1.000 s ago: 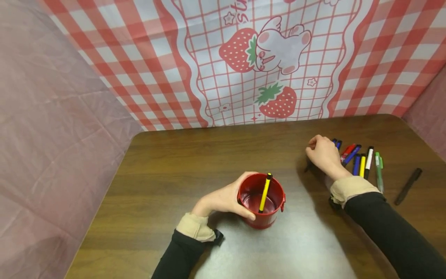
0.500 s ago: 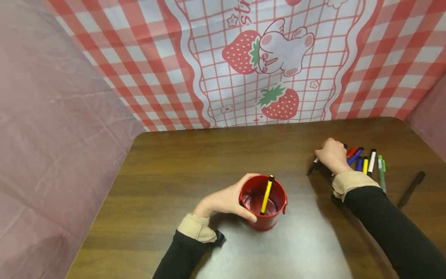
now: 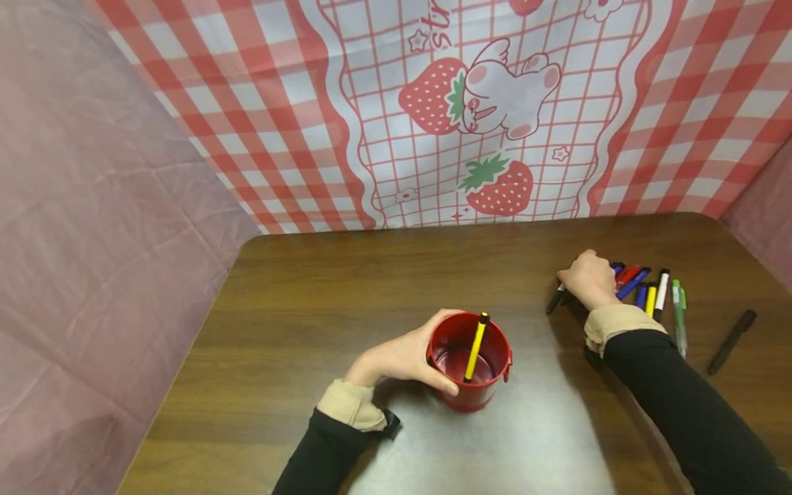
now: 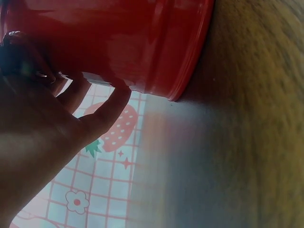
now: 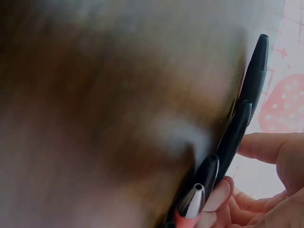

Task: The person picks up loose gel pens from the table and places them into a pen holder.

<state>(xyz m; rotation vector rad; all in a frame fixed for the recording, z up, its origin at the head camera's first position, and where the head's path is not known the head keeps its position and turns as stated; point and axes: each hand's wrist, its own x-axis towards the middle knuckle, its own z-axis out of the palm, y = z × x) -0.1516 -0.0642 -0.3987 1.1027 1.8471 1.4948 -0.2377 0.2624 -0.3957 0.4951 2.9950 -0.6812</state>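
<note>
Slim black pen [image 3: 553,302], long axis seven-to-one o'clock, lies on brown wood-grain table [image 3: 297,295] at two o'clock from round glossy red bucket [image 3: 468,401], partly hidden by nearer right hand [image 3: 588,278], fingers bent, grip unclear; left hand [image 3: 405,354] curls round bucket's nine-o'clock side.

Your left hand [image 3: 405,354] grips an upright glossy red bucket [image 3: 470,397]; yellow black-ended marker [image 3: 475,349] leans inside. Your right hand [image 3: 589,278] touches black pens [image 5: 252,85] beside loose coloured markers [image 3: 641,295].
</note>
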